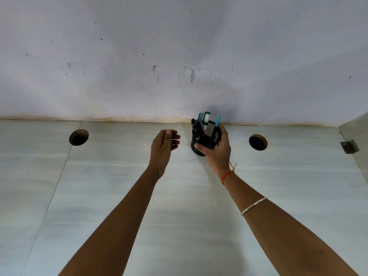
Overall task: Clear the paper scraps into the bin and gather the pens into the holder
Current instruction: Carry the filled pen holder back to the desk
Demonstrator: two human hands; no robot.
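Fingers (224,133) and thumb of the right hand (217,152) curl round the black mesh pen holder (209,131), which stands roughly upright at the far edge of the desk (179,196), close to the wall (179,56). The pens (206,118) inside point upward, long axes near vertical, fanned slightly. The left hand (162,148), fingers loosely curled and holding nothing, hovers just left of the holder.

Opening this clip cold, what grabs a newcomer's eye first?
The right hand gripping a black mesh holder of pens, at the back of the desk by the wall. The left hand hangs open just left of it, and two round holes flank them in the desk.
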